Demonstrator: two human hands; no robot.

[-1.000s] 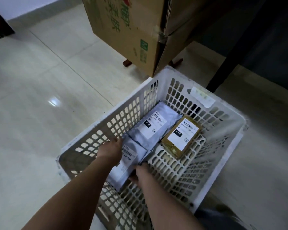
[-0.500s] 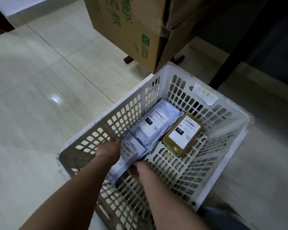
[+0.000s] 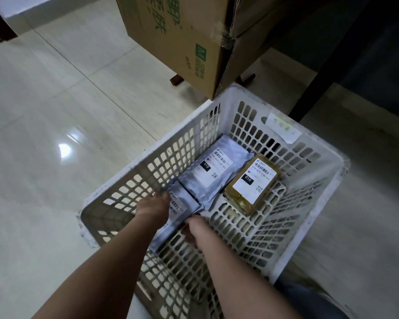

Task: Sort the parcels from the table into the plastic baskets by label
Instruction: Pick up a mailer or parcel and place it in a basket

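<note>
Gripping the grey mailer bag [image 3: 179, 211] from both sides, the two hands meet low in the middle of the frame. The left hand [image 3: 153, 207] lies over the bag's left edge with its fingers curled down past that edge, out of sight; the right hand [image 3: 195, 227] comes in under the lower right edge, and its fingers are mostly hidden beneath the bag, so how far they wrap cannot be told. Both forearms run up from the bottom edge of the frame.

The bag sits inside the white plastic basket [image 3: 329, 171], against the basket's left wall, its upper end touching or slightly overlapping a second grey mailer [image 3: 213, 168] that lies further up. Just right of that one rests a brown taped box [image 3: 251, 184]. Both of these carry white labels with a black "010" block; the label on the held bag is half covered by the left hand, and only part of its print shows.

The held bag looks thin, soft and light, its film creased and faintly glossy, so it will likely sag and slide if pinched at a corner. Holding it along the two long edges, as now, should keep it flat enough for laying down.

A paper tag [image 3: 282, 127] is stuck on the basket's far wall, its writing too faint to read. Behind the basket, at the top of the frame, stands a cardboard carton [image 3: 168, 40] on the pale tiled floor [image 3: 44, 134], with a dark table leg [image 3: 320, 74] at upper right.
</note>
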